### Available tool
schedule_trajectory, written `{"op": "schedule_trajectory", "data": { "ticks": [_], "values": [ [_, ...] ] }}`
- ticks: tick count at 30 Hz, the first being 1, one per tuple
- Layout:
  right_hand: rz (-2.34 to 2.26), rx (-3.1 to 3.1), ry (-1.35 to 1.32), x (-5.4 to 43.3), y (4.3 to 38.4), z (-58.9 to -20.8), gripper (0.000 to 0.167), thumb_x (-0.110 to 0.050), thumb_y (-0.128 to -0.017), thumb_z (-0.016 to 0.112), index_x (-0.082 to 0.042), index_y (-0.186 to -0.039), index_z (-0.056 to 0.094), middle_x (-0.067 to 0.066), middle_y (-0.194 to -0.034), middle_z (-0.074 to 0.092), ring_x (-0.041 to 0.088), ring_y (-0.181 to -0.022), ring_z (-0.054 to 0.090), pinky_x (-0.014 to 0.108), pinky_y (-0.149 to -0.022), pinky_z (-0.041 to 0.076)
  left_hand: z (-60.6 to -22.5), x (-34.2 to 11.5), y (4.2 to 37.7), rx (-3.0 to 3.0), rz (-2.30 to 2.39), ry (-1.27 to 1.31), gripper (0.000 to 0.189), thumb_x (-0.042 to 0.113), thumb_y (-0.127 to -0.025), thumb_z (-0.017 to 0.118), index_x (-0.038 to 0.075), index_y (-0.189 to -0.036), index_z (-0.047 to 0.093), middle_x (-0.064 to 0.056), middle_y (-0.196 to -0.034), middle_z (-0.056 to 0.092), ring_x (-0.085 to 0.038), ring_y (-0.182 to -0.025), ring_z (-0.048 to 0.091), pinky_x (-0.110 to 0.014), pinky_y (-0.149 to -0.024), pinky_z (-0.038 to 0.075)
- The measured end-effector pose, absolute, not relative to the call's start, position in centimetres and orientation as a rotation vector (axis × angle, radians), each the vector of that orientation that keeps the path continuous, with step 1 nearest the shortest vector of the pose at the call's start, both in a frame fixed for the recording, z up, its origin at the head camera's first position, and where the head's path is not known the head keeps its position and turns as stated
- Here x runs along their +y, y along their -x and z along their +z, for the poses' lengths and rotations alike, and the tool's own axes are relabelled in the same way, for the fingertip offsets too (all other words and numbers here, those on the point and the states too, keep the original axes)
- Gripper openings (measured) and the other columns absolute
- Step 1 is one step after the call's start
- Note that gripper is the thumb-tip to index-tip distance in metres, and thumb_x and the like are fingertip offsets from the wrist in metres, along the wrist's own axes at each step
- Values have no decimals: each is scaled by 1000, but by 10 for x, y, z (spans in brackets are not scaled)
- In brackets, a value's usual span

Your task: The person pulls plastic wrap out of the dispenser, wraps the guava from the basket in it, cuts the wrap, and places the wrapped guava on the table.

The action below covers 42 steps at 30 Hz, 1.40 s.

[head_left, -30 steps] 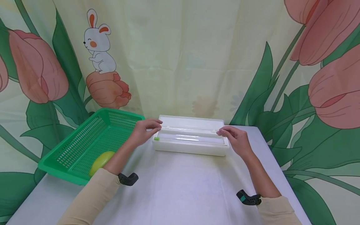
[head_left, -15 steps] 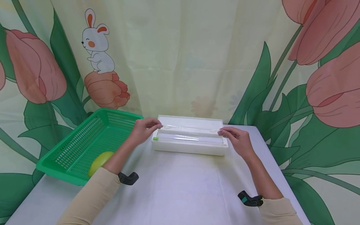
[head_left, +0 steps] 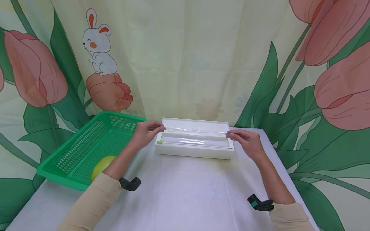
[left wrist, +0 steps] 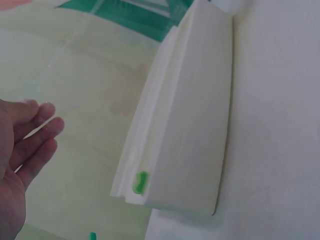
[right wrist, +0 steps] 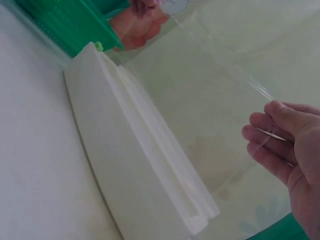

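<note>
A white cling film dispenser box [head_left: 194, 152] stands at the back middle of the table, its lid [head_left: 196, 124] raised behind. A roll [head_left: 199, 141] shows inside, and a green slider [head_left: 159, 142] sits at the left end of its front. My left hand [head_left: 146, 132] pinches one corner of the clear cling film [head_left: 196, 131] between thumb and forefinger. At the other corner, my right hand [head_left: 245, 141] pinches the film too. The film's edge stretches between both hands above the box, as the right wrist view shows, with the sheet [right wrist: 220, 57] running down to the box.
To the left is a green plastic basket [head_left: 72, 149] with a yellow-green round fruit [head_left: 101, 167] in it, partly hidden by the left forearm. A white cloth [head_left: 190, 192] covers the table. A printed curtain [head_left: 185, 64] hangs right behind the box.
Both hands have kept their pinch on the film and lifted its edge slightly off the box. My right hand has shifted a little to the right, drawing the edge straighter.
</note>
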State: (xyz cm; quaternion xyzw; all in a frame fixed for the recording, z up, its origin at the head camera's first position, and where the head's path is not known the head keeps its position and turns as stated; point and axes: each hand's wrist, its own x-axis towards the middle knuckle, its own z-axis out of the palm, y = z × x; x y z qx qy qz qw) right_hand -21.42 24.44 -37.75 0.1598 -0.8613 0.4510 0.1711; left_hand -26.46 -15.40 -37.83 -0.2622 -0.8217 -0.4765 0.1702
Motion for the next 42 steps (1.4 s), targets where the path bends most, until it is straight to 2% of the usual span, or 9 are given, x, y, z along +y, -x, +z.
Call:
{"op": "schedule_trajectory", "data": {
  "ticks": [6, 15, 25, 29, 31, 32, 36, 38, 42],
  "values": [
    [1315, -2432, -443, 249, 213, -374, 25, -15, -91, 64, -2, -112, 71, 19, -106, 72, -10, -89, 66, 8, -81, 50, -378, -155, 262, -2319, -1370, 744, 6, 6, -88, 68, 3, -92, 72, -12, -88, 75, -24, -80, 73, -19, -75, 57],
    [1333, -2418, -578, 257, 213, -369, 25, -6, -92, 62, 2, -114, 69, 24, -106, 71, -9, -92, 66, 11, -81, 52, -377, -157, 260, -2299, -1376, 757, 5, 5, -87, 69, 4, -91, 72, -9, -87, 76, -17, -78, 73, -14, -74, 55],
    [1304, -2392, -545, 255, 209, -364, 22, -7, -92, 62, -1, -111, 71, 21, -103, 72, -11, -90, 66, 9, -81, 51, -374, -159, 257, -2292, -1419, 771, 8, 8, -87, 70, 4, -93, 73, -11, -88, 76, -24, -80, 73, -14, -74, 55],
    [1276, -2367, -532, 252, 208, -363, 21, -6, -92, 62, -3, -111, 71, 20, -107, 72, -15, -96, 62, 6, -85, 48, -364, -155, 247, -2315, -1406, 755, 9, 2, -87, 68, -2, -94, 72, -16, -89, 75, -31, -82, 72, -15, -75, 55],
    [1280, -2366, -521, 250, 207, -364, 21, -7, -94, 60, -4, -112, 70, 19, -110, 71, -16, -100, 60, 5, -87, 46, -355, -153, 239, -2319, -1407, 750, 8, -1, -87, 67, -5, -94, 71, -18, -89, 74, -24, -80, 73, -15, -75, 55],
    [1293, -2368, -513, 249, 207, -363, 21, -8, -94, 59, -4, -113, 69, 19, -111, 71, -16, -101, 60, 5, -88, 46, -351, -151, 236, -2321, -1408, 748, 8, -3, -87, 66, -6, -93, 70, -19, -88, 74, -24, -80, 72, -15, -75, 55],
    [1398, -2360, -495, 242, 204, -361, 21, -7, -97, 55, 1, -112, 66, 25, -110, 69, -11, -99, 63, 8, -88, 48, -343, -150, 229, -2313, -1420, 749, 8, -3, -87, 66, -7, -93, 70, -19, -88, 74, -24, -79, 72, -14, -74, 54],
    [1456, -2339, -494, 241, 203, -360, 20, -6, -97, 54, 4, -111, 64, 27, -107, 68, -8, -95, 66, 11, -86, 50, -344, -150, 230, -2311, -1421, 750, 8, -3, -87, 66, -7, -93, 70, -20, -89, 74, -35, -82, 71, -14, -75, 54],
    [1486, -2316, -485, 243, 206, -365, 20, -9, -97, 55, 2, -111, 65, 23, -103, 71, -4, -91, 69, 14, -83, 53, -341, -150, 228, -2315, -1424, 744, 8, -3, -87, 66, -7, -93, 70, -20, -88, 74, -31, -81, 72, -16, -75, 55]
  ]
}}
